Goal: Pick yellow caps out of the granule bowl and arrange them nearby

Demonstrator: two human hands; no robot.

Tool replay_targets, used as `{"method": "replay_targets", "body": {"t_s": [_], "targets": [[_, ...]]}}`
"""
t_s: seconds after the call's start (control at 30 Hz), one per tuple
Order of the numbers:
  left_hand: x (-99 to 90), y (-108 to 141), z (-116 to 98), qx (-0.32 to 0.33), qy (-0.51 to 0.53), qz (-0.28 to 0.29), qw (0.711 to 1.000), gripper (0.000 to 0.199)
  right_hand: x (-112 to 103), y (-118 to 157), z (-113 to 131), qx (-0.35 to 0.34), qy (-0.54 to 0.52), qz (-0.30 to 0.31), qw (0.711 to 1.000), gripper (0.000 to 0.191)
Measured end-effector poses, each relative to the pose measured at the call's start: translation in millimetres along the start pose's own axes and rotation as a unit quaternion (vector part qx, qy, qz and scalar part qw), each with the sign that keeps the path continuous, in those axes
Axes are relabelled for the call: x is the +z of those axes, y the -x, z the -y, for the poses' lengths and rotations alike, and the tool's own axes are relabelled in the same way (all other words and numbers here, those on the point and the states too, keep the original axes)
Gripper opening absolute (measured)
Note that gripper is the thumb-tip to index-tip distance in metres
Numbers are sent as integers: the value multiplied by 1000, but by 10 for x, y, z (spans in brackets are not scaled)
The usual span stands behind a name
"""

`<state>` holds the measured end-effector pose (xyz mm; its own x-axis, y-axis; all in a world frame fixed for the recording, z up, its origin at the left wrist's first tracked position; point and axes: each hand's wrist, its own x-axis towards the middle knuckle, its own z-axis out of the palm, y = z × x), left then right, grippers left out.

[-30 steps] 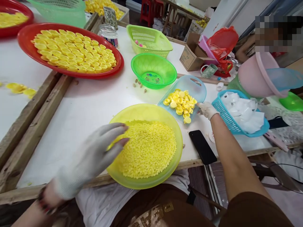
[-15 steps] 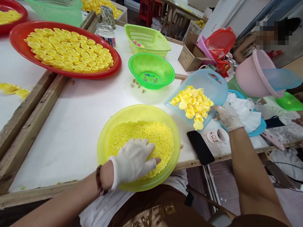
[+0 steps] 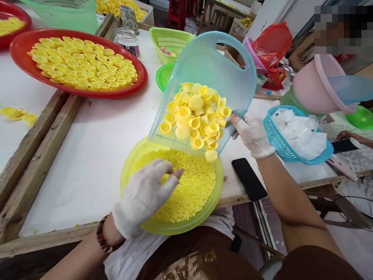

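Note:
My right hand (image 3: 252,134), in a white fingerless glove, grips the side of a translucent blue cutting board (image 3: 201,58) and tilts it over the basin. Small yellow plastic cups (image 3: 195,116) are heaped on the board, one hanging at its lower edge. Below stands a yellow basin (image 3: 215,202) of small yellow beads (image 3: 186,198). Over the beads, at the basin's left side, my gloved left hand (image 3: 145,190) is curled, thumb close to the forefinger; whatever is inside the curl is hidden.
Left, a red tray (image 3: 20,58) bears rows of yellow cups. A green bowl (image 3: 163,76) is partly behind the board. To the right are a black phone (image 3: 249,179), a blue basket (image 3: 279,144) with white pieces, and a pink bucket (image 3: 310,85). Another person's hand (image 3: 346,135) shows at far right.
My right hand has lifted the cutting board with the cups and moved it left over the basin. My left hand has risen from the beads, shifted left and curled.

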<state>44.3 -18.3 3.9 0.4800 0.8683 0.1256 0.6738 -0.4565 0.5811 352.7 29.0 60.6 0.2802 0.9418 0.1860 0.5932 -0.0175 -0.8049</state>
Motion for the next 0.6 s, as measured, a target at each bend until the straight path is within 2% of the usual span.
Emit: {"method": "replay_targets", "body": {"t_s": [0.07,0.13,0.17,0.23,0.3,0.47,0.6], "targets": [[-42,35,114,-25,53,-136,989,32,128,-11,41,-23,-3,-2,1000,15],[-41,40,234,-52,110,-208,971,39,217,-34,58,-42,0,-11,999,15],[-28,35,281,-66,134,-213,966,48,250,-46,61,-53,2,-17,998,15],[2,24,333,-85,161,-180,967,62,300,-65,65,-73,13,-30,997,17],[19,16,338,-88,155,-153,972,66,334,-66,81,-97,39,-48,993,19],[1,15,309,-76,149,-133,977,56,342,-34,204,-179,93,-129,971,20],[25,6,329,-60,106,-148,981,49,195,-106,207,-224,108,-204,947,22]]}}
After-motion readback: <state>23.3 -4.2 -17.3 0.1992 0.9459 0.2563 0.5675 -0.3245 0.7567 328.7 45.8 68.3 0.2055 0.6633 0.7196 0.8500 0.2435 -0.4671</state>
